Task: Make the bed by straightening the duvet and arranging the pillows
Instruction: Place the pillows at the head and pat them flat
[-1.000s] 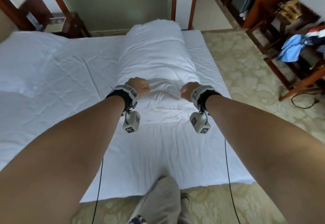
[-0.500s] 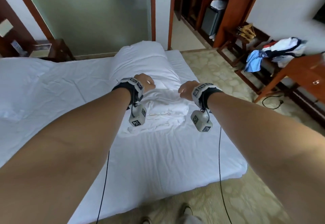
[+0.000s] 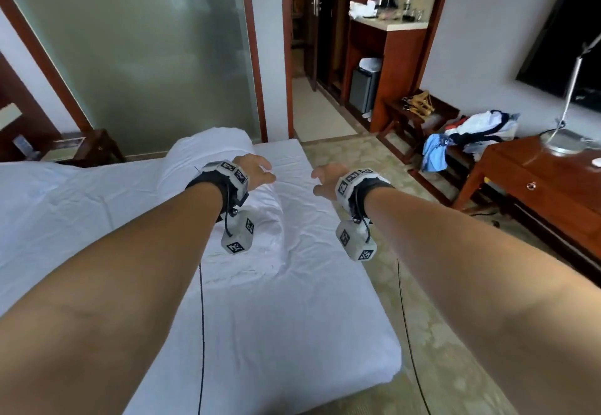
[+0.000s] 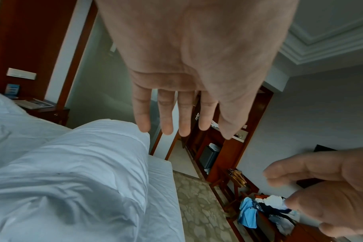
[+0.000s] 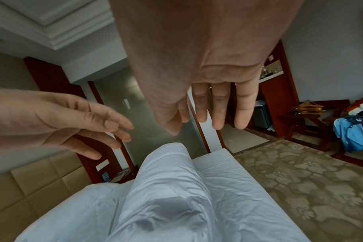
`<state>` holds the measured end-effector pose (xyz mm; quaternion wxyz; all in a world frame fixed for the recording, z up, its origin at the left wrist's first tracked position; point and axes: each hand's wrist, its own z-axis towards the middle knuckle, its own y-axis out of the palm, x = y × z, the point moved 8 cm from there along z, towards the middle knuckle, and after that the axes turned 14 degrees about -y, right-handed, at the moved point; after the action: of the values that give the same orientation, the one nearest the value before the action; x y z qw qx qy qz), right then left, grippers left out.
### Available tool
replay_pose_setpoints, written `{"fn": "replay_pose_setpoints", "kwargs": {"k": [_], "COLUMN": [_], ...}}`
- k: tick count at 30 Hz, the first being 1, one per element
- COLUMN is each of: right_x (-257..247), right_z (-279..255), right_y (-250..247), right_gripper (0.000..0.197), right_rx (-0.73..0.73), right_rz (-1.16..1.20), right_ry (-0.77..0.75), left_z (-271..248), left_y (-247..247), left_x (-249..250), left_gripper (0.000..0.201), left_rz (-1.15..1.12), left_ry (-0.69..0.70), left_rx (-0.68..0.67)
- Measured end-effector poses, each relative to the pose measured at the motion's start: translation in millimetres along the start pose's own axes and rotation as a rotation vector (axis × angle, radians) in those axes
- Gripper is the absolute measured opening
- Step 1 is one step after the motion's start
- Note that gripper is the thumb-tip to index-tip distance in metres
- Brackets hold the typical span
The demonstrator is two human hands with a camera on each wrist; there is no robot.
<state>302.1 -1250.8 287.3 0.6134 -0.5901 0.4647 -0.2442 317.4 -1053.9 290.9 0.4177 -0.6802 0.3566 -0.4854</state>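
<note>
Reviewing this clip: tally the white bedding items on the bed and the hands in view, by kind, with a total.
Folded white duvet, lying in a long bundle on the bed: 1
White sheet covering the mattress: 1
Pillows: 0 that I can make out
Hands, left hand and right hand, both empty above the bed: 2
Total: 4

Soft, even daylight; wide-angle bending at edges, slight motion blur throughout.

Hotel room: bed [image 3: 292,333], wall TV [image 3: 566,47], minibar nook [image 3: 383,56].
</note>
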Motion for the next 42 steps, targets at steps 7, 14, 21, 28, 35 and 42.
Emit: {"fn": "replay_pose_setpoints", "kwargs": {"k": [7,14,21,28,35,42], "right_x": [54,87,170,191,192,177], "right_z": [-6,73,173,268,383,483], "right_y": [-37,-48,-53,-81,-73,-79], "right_gripper": [0.051,0.051,0.054,0.051,0.053,0.053], "right_rx": [-0.073,-0.122,-0.224,-0.250,-0.299,-0.369], "right_rz": [-0.079,-0.127,-0.145,-0.221,-0.256,-0.266], "right_ry": [-0.172,-0.369,-0.434,-0.543,-0.740,-0.977], "left_z": [-7,61,181,241,285,306], "left_y": [3,11,32,24,24,11], "left_x": [36,61,90,105,62,35], "left_gripper": [0.046,0.050,0.054,0.054,0.053,0.050], "left_rz": [0.017,0.032,-0.009,-0.041,-0.168,-0.171], "left_ry": [-0.180,-0.339,-0.447,-0.539,-0.792,-1.103], "left_rx": [0.047,0.073,0.084,0.083,0.142,0.266]}}
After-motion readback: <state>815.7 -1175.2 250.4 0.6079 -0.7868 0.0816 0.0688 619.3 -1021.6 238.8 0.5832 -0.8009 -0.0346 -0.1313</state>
